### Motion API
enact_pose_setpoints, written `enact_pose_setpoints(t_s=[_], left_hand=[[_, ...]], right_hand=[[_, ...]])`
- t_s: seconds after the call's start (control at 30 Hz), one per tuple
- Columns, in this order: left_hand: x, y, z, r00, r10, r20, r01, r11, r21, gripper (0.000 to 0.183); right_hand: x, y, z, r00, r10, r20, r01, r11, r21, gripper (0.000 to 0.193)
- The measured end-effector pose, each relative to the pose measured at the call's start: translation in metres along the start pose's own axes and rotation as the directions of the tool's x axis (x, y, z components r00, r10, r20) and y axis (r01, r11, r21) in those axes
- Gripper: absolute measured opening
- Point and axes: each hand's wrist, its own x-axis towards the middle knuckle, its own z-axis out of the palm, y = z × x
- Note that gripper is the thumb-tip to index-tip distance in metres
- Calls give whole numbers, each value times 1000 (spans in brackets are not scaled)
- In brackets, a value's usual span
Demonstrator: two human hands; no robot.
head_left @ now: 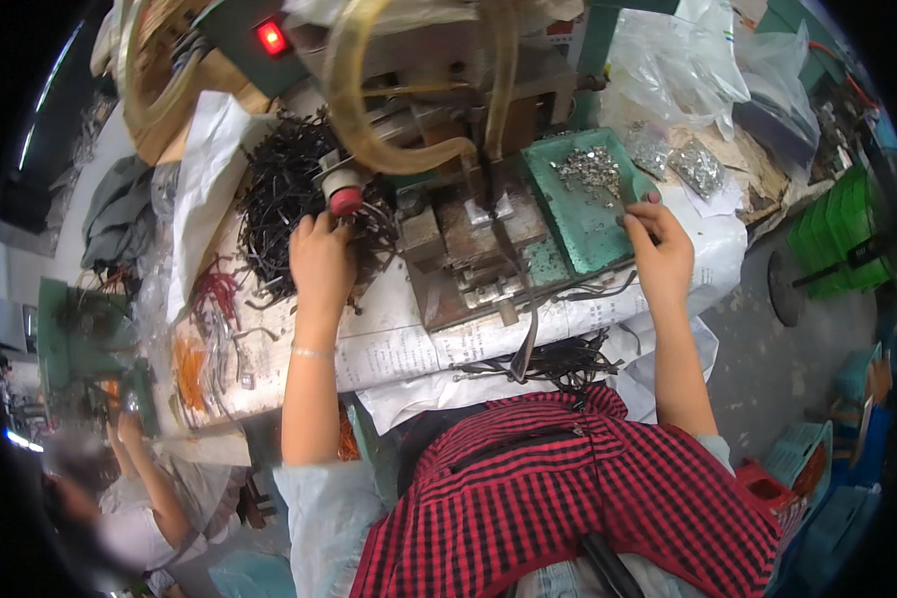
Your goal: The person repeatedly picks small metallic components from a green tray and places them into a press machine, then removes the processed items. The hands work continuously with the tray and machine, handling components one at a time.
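Note:
My left hand (321, 261) rests at the right side of a heap of thin black cables (274, 199), just below a red push button (346, 200). Its fingers are curled among the cables; what is in them is hidden. At the right rim of a green tray (588, 244) is my right hand (663, 249), with thumb and fingers pinched over the edge. Whatever it pinches is too small to name. Small shiny metal pieces (590, 171) lie in the tray. Between my hands stands a metal press fixture (468, 234), with a dark strap (509, 249) hanging down across it.
Several black cables (558, 364) lie along the near table edge. A yellowish hose (347, 90) loops above the machine, beside a lit red switch (271, 38). Bags of metal parts (698, 167) sit at the right. A co-worker (159, 498) sits at the lower left.

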Motion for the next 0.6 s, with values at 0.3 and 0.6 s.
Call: enact_pose_setpoints(t_s=[0.3, 0.6], left_hand=[[-24, 16, -83, 878, -371, 303, 469, 540, -699, 30], [-45, 65, -54, 693, -715, 91, 311, 182, -933, 10]], right_hand=[[-6, -74, -3, 901, -413, 134, 405, 911, 81, 16], [-9, -112, 79, 942, -303, 147, 207, 865, 457, 39]])
